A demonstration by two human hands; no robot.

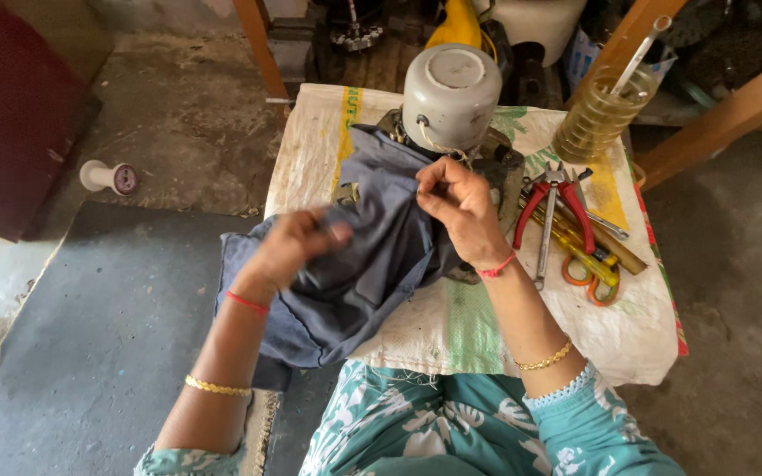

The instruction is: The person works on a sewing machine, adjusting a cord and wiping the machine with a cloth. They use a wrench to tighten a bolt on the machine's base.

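Both hands (381, 225) pinching soft, crumpled blue-grey cloth (363, 264).

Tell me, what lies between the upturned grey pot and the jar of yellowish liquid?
In the head view, only the bare woven sack cloth covering the table lies between the grey pot and the jar; nothing else sits there.

The person wears a teal garment with a white leaf and flower print, its short sleeves ending above the elbows, the right one edged with a pale scalloped trim. Each wrist carries a thin red thread, one just below the left hand (297, 242) and one just below the right hand (458, 207). Further up each forearm sits a slim gold bangle, the right one made of small beaded links.
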